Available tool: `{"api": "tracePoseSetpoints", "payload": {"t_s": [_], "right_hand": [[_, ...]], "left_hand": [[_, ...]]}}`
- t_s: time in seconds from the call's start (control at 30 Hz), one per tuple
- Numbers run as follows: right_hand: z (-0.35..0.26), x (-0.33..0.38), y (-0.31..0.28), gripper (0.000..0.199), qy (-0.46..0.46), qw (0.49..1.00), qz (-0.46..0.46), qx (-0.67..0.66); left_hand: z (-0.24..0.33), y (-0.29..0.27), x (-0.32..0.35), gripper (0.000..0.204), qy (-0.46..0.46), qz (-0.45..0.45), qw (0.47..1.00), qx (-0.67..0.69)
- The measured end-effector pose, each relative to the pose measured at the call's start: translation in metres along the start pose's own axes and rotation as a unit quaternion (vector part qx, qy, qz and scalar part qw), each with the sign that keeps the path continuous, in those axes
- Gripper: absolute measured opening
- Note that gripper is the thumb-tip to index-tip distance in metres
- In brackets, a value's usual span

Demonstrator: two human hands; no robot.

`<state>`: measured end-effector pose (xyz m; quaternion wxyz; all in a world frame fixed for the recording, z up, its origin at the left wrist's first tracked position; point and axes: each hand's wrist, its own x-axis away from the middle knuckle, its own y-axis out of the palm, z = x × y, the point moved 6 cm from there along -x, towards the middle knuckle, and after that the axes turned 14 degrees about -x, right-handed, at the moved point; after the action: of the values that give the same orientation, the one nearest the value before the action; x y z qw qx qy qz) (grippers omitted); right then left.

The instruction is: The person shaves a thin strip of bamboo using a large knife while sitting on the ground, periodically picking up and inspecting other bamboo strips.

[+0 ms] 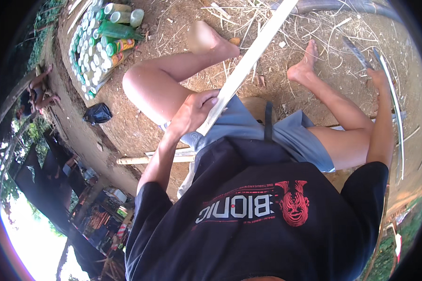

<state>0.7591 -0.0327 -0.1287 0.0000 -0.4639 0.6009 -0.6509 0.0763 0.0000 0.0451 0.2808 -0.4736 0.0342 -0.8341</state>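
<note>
My left hand [192, 112] is closed around the lower part of a long, pale bamboo strip [253, 54]. The strip slants up and to the right across my lap, past the top of the view. Off to the right, my right hand [379, 82] is closed on the handle of a long-bladed knife [356, 52], its dark blade pointing up and left over the ground. Beside that hand runs a thin, curved strip [398, 122], pale along its edge; whether the hand touches it I cannot tell.
Curly bamboo shavings [333, 28] litter the dirt ahead of my bare feet. Many bottles and jars [98, 51] stand at the far left, with a black plastic bag [97, 113] nearer. A bamboo pole [136, 160] lies by my left side. Another person [37, 91] sits farther left.
</note>
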Motion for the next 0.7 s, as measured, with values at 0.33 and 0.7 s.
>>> {"api": "tracePoseSetpoints", "payload": {"t_s": [0.33,0.7], "right_hand": [[-0.233,0.213,-0.004,0.041,-0.069,0.697,-0.131,-0.701],[-0.293,0.294,0.128,0.056,-0.067,0.500,-0.251,-0.826]], "left_hand": [[-0.014,0.017,0.030,0.034,0.092,-0.117,0.907,0.393],[0.006,0.079,-0.007,0.019,0.211,-0.124,0.906,0.345]]}}
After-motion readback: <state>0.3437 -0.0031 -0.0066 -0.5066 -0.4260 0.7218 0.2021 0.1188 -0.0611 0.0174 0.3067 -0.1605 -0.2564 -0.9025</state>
